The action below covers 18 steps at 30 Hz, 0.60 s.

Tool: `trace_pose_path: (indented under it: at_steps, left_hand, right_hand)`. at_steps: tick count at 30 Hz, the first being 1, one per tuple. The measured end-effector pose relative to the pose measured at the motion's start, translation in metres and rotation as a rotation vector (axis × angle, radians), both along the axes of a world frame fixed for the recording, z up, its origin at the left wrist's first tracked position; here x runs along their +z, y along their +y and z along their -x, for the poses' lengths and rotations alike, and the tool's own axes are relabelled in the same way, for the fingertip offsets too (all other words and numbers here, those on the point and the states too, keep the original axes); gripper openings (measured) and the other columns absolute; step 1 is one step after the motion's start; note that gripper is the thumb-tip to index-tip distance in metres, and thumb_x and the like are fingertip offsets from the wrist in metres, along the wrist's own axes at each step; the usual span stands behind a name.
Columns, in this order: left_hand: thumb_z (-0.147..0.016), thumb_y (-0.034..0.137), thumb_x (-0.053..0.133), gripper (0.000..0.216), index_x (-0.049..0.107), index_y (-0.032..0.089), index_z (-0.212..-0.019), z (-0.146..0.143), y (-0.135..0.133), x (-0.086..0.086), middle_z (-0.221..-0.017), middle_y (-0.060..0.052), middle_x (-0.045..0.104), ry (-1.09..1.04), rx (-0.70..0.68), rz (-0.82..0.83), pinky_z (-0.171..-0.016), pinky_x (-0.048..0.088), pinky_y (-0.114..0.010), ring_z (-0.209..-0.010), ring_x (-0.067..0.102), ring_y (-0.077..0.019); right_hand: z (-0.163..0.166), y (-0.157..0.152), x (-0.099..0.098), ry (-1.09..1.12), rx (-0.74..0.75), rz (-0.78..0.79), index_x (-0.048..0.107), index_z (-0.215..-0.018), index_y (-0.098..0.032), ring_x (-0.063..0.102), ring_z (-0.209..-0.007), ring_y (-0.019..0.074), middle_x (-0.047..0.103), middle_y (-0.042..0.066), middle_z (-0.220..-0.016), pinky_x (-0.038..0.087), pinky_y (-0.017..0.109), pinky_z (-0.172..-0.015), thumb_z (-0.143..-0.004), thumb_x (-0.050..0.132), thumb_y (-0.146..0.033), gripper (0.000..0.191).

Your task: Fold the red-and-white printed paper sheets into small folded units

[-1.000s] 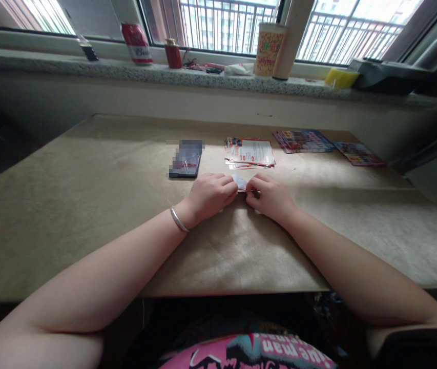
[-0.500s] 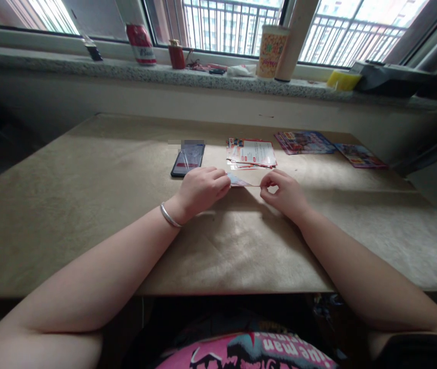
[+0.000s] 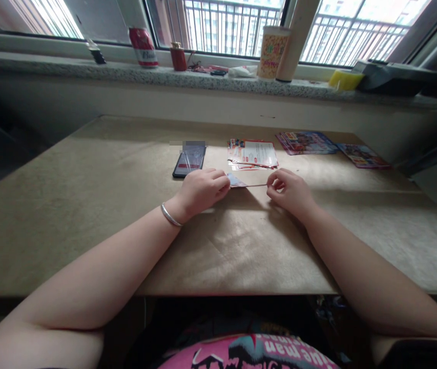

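Observation:
My left hand (image 3: pixel 206 185), with a silver bangle at its wrist, is closed on a light blue and pink printed card (image 3: pixel 235 180). Only the card's tilted right part shows past the fingers. From it a thin strip or edge (image 3: pixel 256 185) runs right to my right hand (image 3: pixel 289 190), whose thumb and index finger pinch its end. I cannot tell whether the strip is part of the card. Just behind the hands lies a stack of printed cards (image 3: pixel 258 152), white side up on top. A phone (image 3: pixel 189 160) lies beyond my left hand.
Two groups of colourful cards, a fanned pile (image 3: pixel 306 142) and a smaller pile (image 3: pixel 365 156), lie at the table's back right. On the windowsill (image 3: pixel 203 76) stand a red can (image 3: pixel 143 48), a red lighter-like object (image 3: pixel 178 57), a patterned cup (image 3: pixel 273 54) and a yellow object (image 3: pixel 346 80).
My right hand has moved slightly right, away from the left, and the thin strip between them shows longer. My left hand keeps its place. The view has shifted a little.

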<state>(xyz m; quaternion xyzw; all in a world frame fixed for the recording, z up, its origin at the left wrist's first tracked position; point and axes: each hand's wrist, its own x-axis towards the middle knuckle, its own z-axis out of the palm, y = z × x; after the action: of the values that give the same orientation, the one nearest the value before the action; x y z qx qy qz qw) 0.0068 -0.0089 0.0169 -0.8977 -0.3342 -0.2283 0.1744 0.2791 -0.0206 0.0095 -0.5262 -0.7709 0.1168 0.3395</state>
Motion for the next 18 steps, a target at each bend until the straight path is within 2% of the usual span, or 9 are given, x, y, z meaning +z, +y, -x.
trace_pose_path:
  at_steps: [8, 12, 13, 16, 18]
  left_hand:
    - [-0.092, 0.024, 0.053, 0.019, 0.064, 0.018, -0.078, 0.002, 0.002, -0.004, -0.081, -0.002, 0.067, -0.042, 0.006, 0.020, -0.056, 0.038, -0.024, -0.069, 0.059, -0.0134]
    - [-0.093, 0.025, 0.052, 0.019, 0.065, 0.018, -0.080, 0.000, 0.004, -0.006, -0.081, -0.002, 0.067, -0.043, -0.010, 0.027, -0.056, 0.037, -0.024, -0.067, 0.058, -0.0127]
    - [-0.093, 0.025, 0.051, 0.019, 0.064, 0.018, -0.081, 0.000, 0.004, -0.006, -0.081, -0.002, 0.066, -0.044, -0.018, 0.029, -0.055, 0.037, -0.024, -0.067, 0.057, -0.0124]
    - [-0.093, 0.024, 0.050, 0.020, 0.064, 0.018, -0.080, -0.003, 0.001, -0.004, -0.080, -0.002, 0.065, -0.037, -0.055, 0.021, -0.055, 0.036, -0.024, -0.065, 0.055, -0.0120]
    - [-0.094, 0.024, 0.049, 0.022, 0.063, 0.018, -0.078, -0.006, -0.003, -0.003, -0.079, -0.002, 0.065, -0.022, -0.083, 0.006, -0.055, 0.036, -0.024, -0.064, 0.054, -0.0119]
  right_hand:
    - [-0.003, 0.006, -0.008, 0.097, -0.072, -0.005, 0.055, -0.078, -0.023, 0.058, -0.065, 0.0154, 0.062, 0.001, -0.078, 0.049, 0.031, -0.063, -0.076, 0.055, -0.018, 0.006]
    - [0.009, 0.002, -0.005, -0.092, 0.109, -0.235, 0.056, -0.086, -0.023, 0.061, -0.094, 0.0243, 0.067, 0.007, -0.093, 0.049, 0.039, -0.085, -0.081, 0.058, -0.022, 0.006]
    - [0.013, 0.000, -0.004, -0.136, 0.133, -0.267, 0.057, -0.086, -0.023, 0.060, -0.095, 0.0248, 0.068, 0.007, -0.093, 0.048, 0.039, -0.086, -0.083, 0.059, -0.025, 0.005]
    - [0.022, -0.007, -0.001, -0.260, 0.194, -0.223, 0.059, -0.085, -0.023, 0.059, -0.091, 0.0236, 0.069, 0.006, -0.092, 0.047, 0.036, -0.082, -0.086, 0.058, -0.024, 0.001]
    - [0.027, -0.009, 0.000, -0.310, 0.201, -0.207, 0.060, -0.083, -0.023, 0.059, -0.088, 0.0230, 0.069, 0.005, -0.087, 0.045, 0.035, -0.079, -0.087, 0.057, -0.022, 0.006]
